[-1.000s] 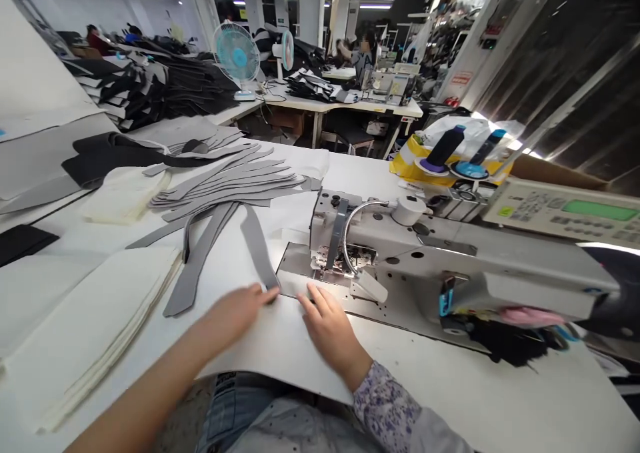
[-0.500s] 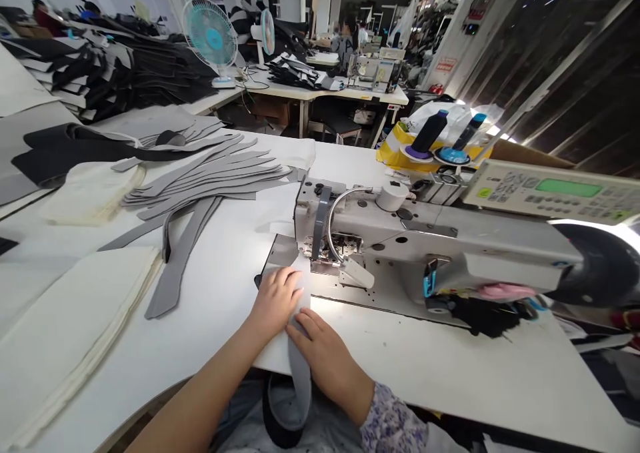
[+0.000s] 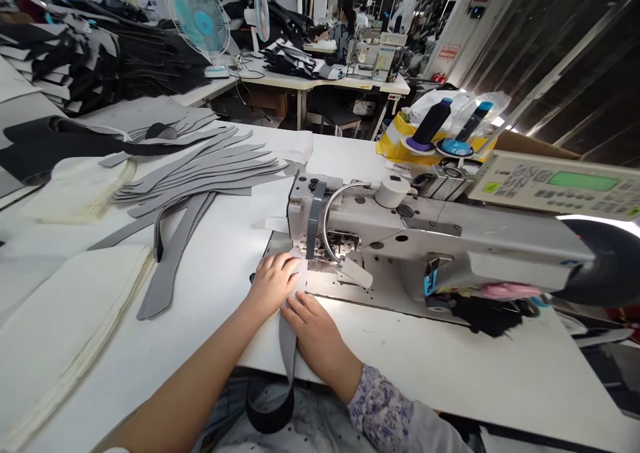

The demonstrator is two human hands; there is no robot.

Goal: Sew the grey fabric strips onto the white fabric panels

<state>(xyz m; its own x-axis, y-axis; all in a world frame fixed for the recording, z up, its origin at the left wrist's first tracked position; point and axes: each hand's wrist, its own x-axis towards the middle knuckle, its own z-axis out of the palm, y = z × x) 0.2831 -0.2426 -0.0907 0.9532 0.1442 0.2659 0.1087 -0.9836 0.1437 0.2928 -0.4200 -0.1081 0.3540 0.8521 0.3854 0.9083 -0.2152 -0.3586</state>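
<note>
My left hand (image 3: 273,283) is lying palm down beside the sewing machine head (image 3: 370,219), fingers nearly straight and close together, pressing on a grey fabric strip (image 3: 287,343) instead of wrapping around it. My right hand (image 3: 320,336) is resting just nearer to me, fingers slightly bent over the same strip; I'm not managing to tell whether its thumb is pinching underneath. The strip is running from close by the needle area, past my left fingertips, under my right ones, then dropping over the table edge below my hands, where its tail is curling into a loop and showing a black face. I'm judging it light and soft, yet springy enough to be holding that round curve, and nothing about it is looking fragile. Its matt face is suggesting little slip under the fingers, though the hanging tail is probably tugging a bit and the narrow band may be skewing if pressed on one side only. For a good hold, I'm favouring flat fingers near the needle end and a second light touch farther down, clear of the metal parts. Beyond my left hand, more grey strips (image 3: 210,173) are lying fanned out, and a stack of white panels (image 3: 70,333) is sitting left of that forearm. Past my right hand, a small lamp (image 3: 356,273) is hanging near the needle.
</note>
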